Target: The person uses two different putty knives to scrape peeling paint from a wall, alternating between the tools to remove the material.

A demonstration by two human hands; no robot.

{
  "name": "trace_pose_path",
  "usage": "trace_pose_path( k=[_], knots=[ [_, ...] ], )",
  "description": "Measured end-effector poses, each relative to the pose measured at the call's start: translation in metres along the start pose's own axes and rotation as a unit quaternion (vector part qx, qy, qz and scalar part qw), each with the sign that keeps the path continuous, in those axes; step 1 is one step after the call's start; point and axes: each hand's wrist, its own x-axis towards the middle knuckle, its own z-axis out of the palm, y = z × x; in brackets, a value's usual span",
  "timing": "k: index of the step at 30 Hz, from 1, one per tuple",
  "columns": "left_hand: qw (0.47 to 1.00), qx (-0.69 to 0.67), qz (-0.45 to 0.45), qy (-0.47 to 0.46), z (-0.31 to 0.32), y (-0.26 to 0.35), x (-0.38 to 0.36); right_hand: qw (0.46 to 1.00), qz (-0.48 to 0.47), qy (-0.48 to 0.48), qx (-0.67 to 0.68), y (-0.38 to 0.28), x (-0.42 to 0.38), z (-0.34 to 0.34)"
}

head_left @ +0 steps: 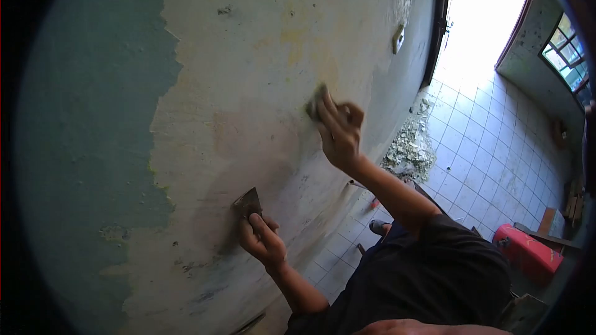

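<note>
My left hand (266,245) is closed around a putty knife (249,203) with a dark, worn blade, held close to the wall (248,111). Higher up and to the right, my right hand (340,135) grips a small grey, pad-like piece (318,104) against the wall; it is blurred, so its exact kind cannot be made out. Around both hands the wall shows a pale, scraped surface with yellowish and pinkish patches. Farther left, green paint (93,124) still covers it, ending in a ragged edge.
A heap of paint flakes (411,149) lies along the wall's foot on the tiled floor (478,149). A white wall switch or socket (398,38) sits near the bright open doorway (478,18). At right stand a red box-like container (528,253) and pieces of wood (549,223).
</note>
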Motion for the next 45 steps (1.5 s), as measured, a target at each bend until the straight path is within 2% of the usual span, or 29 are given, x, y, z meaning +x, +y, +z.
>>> trace_pose_path(
  k=[3, 7, 9, 11, 12, 14, 16, 19, 21, 23, 24, 26, 29, 31, 33, 35, 37, 38, 42, 45],
  knots=[
    [0.999, 0.023, -0.021, -0.003, 0.003, 0.007, -0.004, 1.0, 0.016, -0.023, -0.011, -0.006, -0.01, -0.007],
    [0.998, 0.058, -0.008, -0.033, 0.012, 0.003, -0.01, 0.996, 0.023, 0.084, 0.031, -0.033, 0.072, 0.007],
    [0.996, 0.062, -0.008, -0.059, 0.013, -0.002, -0.011, 0.995, 0.033, 0.075, 0.057, -0.03, 0.044, 0.01],
    [0.997, 0.056, 0.009, -0.056, 0.015, 0.007, -0.012, 0.999, 0.018, -0.022, 0.013, -0.028, -0.013, -0.001],
    [0.995, 0.065, -0.004, -0.075, 0.014, 0.01, -0.013, 0.999, 0.018, -0.037, 0.011, -0.024, -0.028, -0.002],
    [0.992, 0.074, -0.014, -0.098, 0.018, 0.012, -0.011, 1.0, 0.004, -0.004, 0.011, -0.027, 0.006, 0.0],
    [0.993, 0.068, 0.027, -0.088, 0.027, 0.009, -0.008, 0.998, -0.024, 0.062, 0.02, -0.027, 0.055, 0.005],
    [0.994, 0.064, 0.002, -0.092, 0.029, 0.002, -0.01, 0.999, -0.009, 0.034, 0.011, -0.035, 0.046, 0.001],
    [0.995, 0.053, 0.006, -0.09, 0.031, 0.004, -0.008, 1.0, -0.023, -0.01, 0.014, -0.032, -0.004, -0.004],
    [0.995, 0.045, 0.009, -0.089, 0.034, 0.004, -0.007, 0.999, -0.031, -0.033, -0.004, -0.03, -0.005, -0.009],
    [0.995, 0.043, 0.012, -0.091, 0.033, 0.004, -0.008, 0.999, -0.028, -0.033, -0.005, -0.035, 0.018, -0.01],
    [0.995, 0.041, 0.017, -0.092, 0.036, 0.004, -0.008, 0.998, -0.048, 0.048, 0.009, -0.034, 0.071, -0.001],
    [0.994, 0.053, 0.003, -0.092, 0.037, 0.008, -0.01, 0.999, -0.024, 0.032, -0.001, -0.036, 0.055, -0.001],
    [0.994, 0.044, 0.003, -0.102, 0.035, 0.007, -0.012, 1.0, -0.017, 0.007, -0.006, -0.02, -0.001, -0.006],
    [0.994, 0.036, 0.006, -0.101, 0.036, 0.008, -0.013, 0.999, -0.002, -0.048, -0.02, -0.022, 0.0, -0.019],
    [0.994, 0.036, 0.002, -0.105, 0.034, 0.009, -0.015, 0.999, -0.001, -0.041, 0.003, -0.012, 0.012, -0.013],
    [0.994, 0.052, -0.001, -0.1, 0.036, 0.008, -0.014, 0.999, -0.027, 0.02, 0.017, -0.014, 0.067, -0.008],
    [0.993, 0.059, -0.01, -0.106, 0.032, 0.009, -0.019, 0.999, -0.021, 0.02, 0.031, -0.014, 0.068, -0.006],
    [0.995, 0.024, -0.024, -0.092, 0.036, 0.01, -0.023, 0.998, 0.011, -0.07, -0.004, 0.011, -0.025, -0.01],
    [0.994, 0.032, -0.007, -0.101, 0.035, 0.009, -0.022, 0.999, 0.006, -0.041, -0.028, 0.011, -0.011, -0.01]
  ],
)
